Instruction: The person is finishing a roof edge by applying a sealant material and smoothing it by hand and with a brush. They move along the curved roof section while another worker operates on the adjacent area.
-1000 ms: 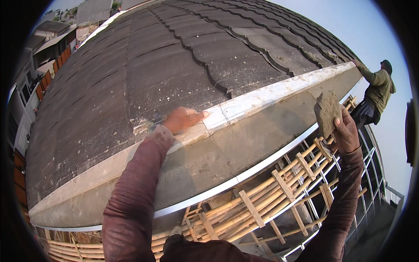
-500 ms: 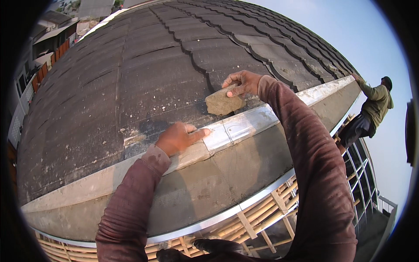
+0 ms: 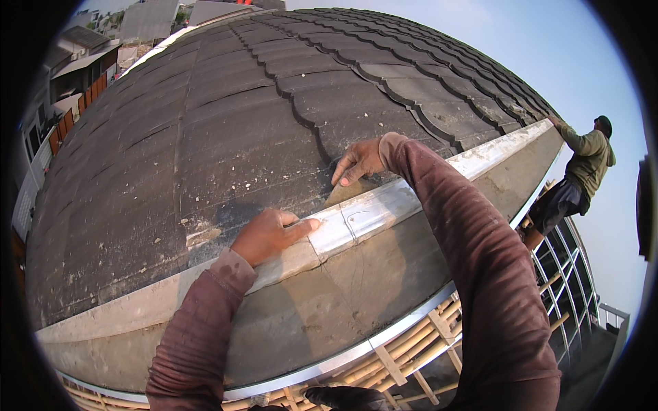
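Observation:
A flat, rough, brownish slab of stone or broken masonry (image 3: 352,192) stands tilted against the roof side of the silvery metal flashing (image 3: 370,209). My right hand (image 3: 359,162) is closed at its upper edge, thumb and fingers pointing down. Part of the slab is hidden by that hand and the flashing. To its left, my left hand (image 3: 269,236) grips the flashing at a seam, the thumb stretched along its top and the other fingers curled on the roof side. A thin wire or string (image 3: 351,222) crosses the metal close to the seam.
Dark roof tiles (image 3: 240,123) rise beyond the flashing, strewn with crumbs. A grey rendered wall (image 3: 322,308) drops below it, above bamboo scaffolding (image 3: 384,366). At the far right another person (image 3: 582,164) holds the roof edge, near a metal frame (image 3: 569,281).
My right hand has lowered the slab from above the roof tiles down behind the flashing, turning it more edge-on. The left hand keeps its hold at the seam.

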A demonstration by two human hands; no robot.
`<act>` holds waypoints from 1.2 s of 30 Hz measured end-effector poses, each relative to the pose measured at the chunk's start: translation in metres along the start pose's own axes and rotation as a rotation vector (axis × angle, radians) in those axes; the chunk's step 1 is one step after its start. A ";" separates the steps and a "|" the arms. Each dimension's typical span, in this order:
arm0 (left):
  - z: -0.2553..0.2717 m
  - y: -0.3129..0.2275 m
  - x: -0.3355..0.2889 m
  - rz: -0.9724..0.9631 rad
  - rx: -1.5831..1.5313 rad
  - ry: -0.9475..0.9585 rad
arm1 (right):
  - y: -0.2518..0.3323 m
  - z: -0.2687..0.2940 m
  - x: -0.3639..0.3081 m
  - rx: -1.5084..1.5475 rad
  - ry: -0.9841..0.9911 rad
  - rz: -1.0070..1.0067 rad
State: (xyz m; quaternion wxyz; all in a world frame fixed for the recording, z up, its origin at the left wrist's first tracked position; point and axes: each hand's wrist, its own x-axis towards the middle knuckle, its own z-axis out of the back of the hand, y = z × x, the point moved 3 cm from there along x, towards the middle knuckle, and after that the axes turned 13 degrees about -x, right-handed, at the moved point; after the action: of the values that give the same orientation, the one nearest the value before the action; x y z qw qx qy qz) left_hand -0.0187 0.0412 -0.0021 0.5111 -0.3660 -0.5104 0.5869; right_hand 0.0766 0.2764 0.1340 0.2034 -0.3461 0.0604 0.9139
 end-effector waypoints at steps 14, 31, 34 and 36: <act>-0.001 0.000 0.002 -0.002 0.049 0.028 | 0.006 -0.001 0.013 -0.228 -0.009 -0.003; 0.000 0.007 0.003 -0.035 0.012 0.017 | 0.042 -0.027 0.005 -0.406 -0.440 -0.432; -0.002 0.005 0.002 -0.006 -0.008 0.020 | 0.031 -0.025 0.008 -0.346 -0.449 -0.346; -0.003 0.005 0.002 -0.001 -0.012 0.020 | 0.028 -0.023 0.012 -0.331 -0.418 -0.294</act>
State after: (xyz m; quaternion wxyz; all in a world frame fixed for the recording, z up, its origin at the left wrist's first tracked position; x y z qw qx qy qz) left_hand -0.0170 0.0445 -0.0075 0.5145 -0.3744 -0.5089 0.5798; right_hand 0.0714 0.2492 0.1078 0.2823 -0.1838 -0.1833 0.9235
